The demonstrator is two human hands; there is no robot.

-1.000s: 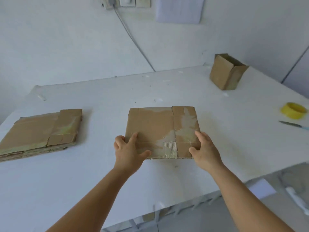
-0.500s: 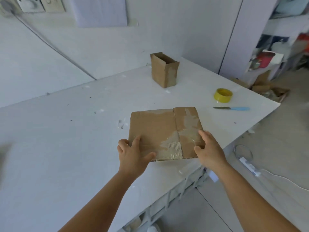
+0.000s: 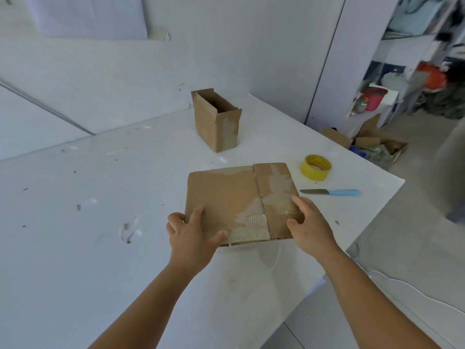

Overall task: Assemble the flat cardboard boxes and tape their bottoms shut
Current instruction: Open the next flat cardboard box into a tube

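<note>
Both hands (image 3: 247, 229) gripping flat cardboard box (image 3: 234, 197)

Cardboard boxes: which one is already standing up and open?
The assembled cardboard box at the back of the white table, standing upright with its top open. The flat cardboard box is still folded, held by the left hand and right hand.
</note>
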